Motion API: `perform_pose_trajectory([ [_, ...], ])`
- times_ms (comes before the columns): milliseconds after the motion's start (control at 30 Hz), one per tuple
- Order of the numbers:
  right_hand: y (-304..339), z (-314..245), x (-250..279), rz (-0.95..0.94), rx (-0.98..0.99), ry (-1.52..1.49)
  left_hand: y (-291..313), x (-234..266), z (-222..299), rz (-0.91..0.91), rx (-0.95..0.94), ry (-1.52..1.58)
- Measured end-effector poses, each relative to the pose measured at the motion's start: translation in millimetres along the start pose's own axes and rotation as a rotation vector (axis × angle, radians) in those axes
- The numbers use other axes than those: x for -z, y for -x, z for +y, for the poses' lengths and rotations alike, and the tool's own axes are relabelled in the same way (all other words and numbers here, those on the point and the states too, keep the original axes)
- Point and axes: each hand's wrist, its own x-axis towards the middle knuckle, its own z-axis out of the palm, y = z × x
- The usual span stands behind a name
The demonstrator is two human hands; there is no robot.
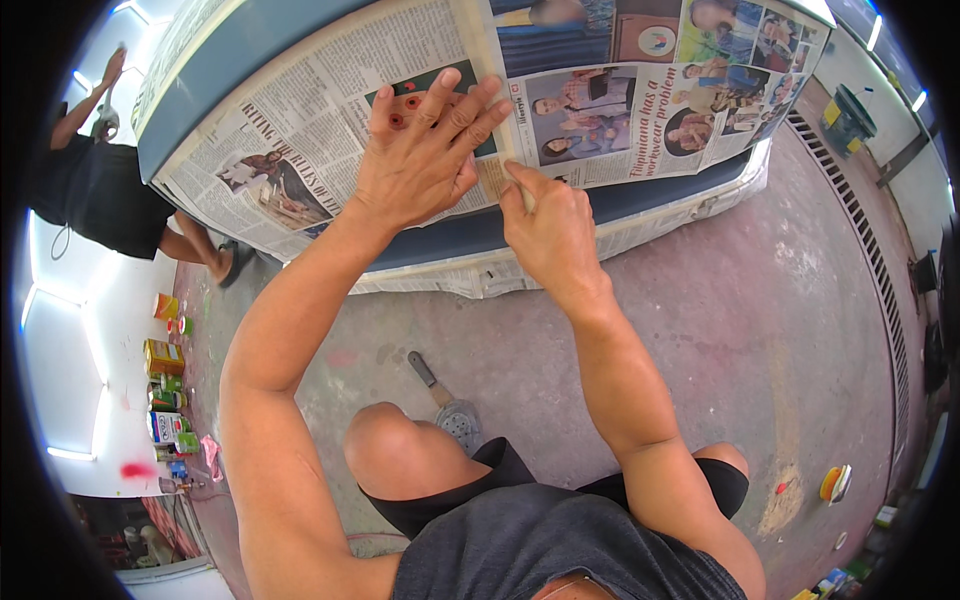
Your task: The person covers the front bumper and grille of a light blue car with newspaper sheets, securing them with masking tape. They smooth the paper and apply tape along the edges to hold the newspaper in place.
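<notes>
Sheets of newspaper (320, 120) cover a large panel, seemingly of a vehicle, in front of me. A pale tape strip (488, 50) runs down the seam between two sheets. My left hand (425, 155) lies flat on the paper left of the seam, fingers spread. With its index finger stretched out, my right hand (552, 220) presses at the seam's lower end. Its other fingers are curled, and a small pale thing shows by the thumb, too hidden to name. Below the paper, a band of blue-grey surface (620, 208) shows bare, above a lower paper-wrapped edge (480, 278).
A black-handled scraper (424, 370) lies on the concrete floor (700, 330) by my grey clog (460, 425). Paint cans (163, 357) line the left wall. Another person (105, 195) stands at the far left, arm raised. A drain grate (850, 200) and a dark bucket (848, 120) are right.
</notes>
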Motion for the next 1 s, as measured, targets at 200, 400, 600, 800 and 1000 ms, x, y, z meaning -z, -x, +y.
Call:
perform_pose_trajectory([
  [200,-1,1,1,-0.018,-0.008,-0.035,10,-6,12,-0.032,-0.068,0.001],
  [400,1,2,2,-0.043,-0.016,-0.082,14,-11,17,-0.078,-0.049,0.052],
  [600,2,-1,9,-0.101,-0.023,-0.08,27,-10,27,-0.047,-0.014,0.106],
  [800,16,-8,21,-0.204,-0.107,-0.212,26,-8,31,-0.045,0.029,0.123],
  [1000,22,-4,18,-0.114,-0.05,-0.288,22,-4,30,-0.008,0.039,0.181],
])
